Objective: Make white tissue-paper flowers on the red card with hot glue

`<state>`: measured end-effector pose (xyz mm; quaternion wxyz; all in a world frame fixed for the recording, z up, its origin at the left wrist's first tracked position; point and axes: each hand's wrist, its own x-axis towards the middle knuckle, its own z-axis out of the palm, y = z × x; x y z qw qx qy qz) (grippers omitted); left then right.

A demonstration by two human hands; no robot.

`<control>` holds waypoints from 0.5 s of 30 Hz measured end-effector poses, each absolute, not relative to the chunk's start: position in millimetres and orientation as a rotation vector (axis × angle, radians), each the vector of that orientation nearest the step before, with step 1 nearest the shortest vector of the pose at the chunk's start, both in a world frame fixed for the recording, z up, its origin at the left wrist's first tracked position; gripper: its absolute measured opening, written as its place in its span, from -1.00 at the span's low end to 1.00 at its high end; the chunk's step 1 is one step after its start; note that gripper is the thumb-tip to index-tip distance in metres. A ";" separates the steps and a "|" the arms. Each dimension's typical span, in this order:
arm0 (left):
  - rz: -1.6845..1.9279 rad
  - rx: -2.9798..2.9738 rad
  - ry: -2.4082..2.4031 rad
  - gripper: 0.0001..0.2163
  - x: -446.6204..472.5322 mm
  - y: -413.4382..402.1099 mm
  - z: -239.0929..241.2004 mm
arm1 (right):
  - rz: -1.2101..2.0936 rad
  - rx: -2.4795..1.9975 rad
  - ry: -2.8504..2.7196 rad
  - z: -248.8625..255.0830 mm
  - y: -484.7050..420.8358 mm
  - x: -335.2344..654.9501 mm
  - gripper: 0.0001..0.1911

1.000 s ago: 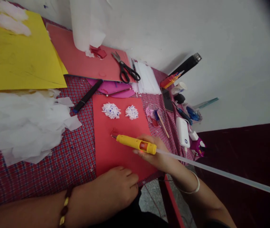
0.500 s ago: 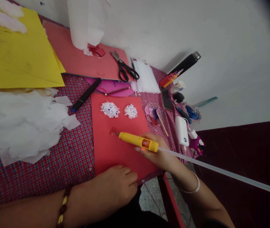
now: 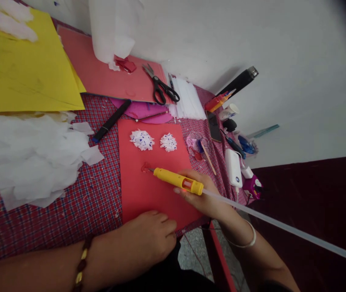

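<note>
My right hand [image 3: 201, 196] grips a yellow pen-shaped glue gun [image 3: 177, 181] with a long clear glue stick [image 3: 282, 229] trailing out its back. The nozzle touches a small red paper piece [image 3: 145, 167] on a red paper sheet [image 3: 148, 170]. My left hand [image 3: 148, 239] rests on the near edge of that sheet, fingers curled and pressed down, with nothing visible in them. Two white paper flowers [image 3: 141, 139] [image 3: 168, 142] lie further back on the sheet.
A red checked cloth [image 3: 93, 194] covers the table. White tissue pieces [image 3: 29, 154] lie at left, yellow paper [image 3: 23, 69] behind. Scissors [image 3: 160, 87], a black pen [image 3: 112, 120], a phone [image 3: 213, 126], a power bank [image 3: 233, 168] and small tools sit toward the back and right edge.
The glue gun's tip has shifted slightly right, staying at the small red piece. My left hand has held its place on the sheet's edge.
</note>
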<state>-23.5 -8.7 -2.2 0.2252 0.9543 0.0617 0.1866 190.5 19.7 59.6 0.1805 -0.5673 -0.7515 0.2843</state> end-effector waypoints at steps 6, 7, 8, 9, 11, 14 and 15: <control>0.518 2.619 0.171 -0.94 -22.4 -6.8 -1.5 | 0.900 -1.716 -2.069 54.9 20.9 187.6 -0.73; 0.516 2.616 0.170 -0.94 -22.5 -6.8 -0.7 | 0.903 -1.728 -2.066 55.2 20.9 187.3 -0.72; 0.510 2.617 0.166 -0.94 -22.6 -6.9 -0.1 | 0.901 -1.738 -2.066 55.7 21.0 187.1 -0.72; 0.506 2.619 0.162 -0.94 -22.8 -7.2 0.3 | 0.894 -1.743 -2.070 56.2 21.0 187.2 -0.73; 0.514 2.624 0.171 -0.93 -22.9 -8.3 -0.4 | 0.886 -1.743 -2.089 56.7 21.3 187.9 -0.73; 0.536 2.624 0.189 -0.93 -22.9 -10.7 -4.0 | 0.889 -1.745 -2.109 55.5 21.8 189.2 -0.73; 0.544 2.623 0.190 -0.93 -22.8 -11.2 -5.0 | 0.887 -1.743 -2.108 55.1 22.0 189.4 -0.73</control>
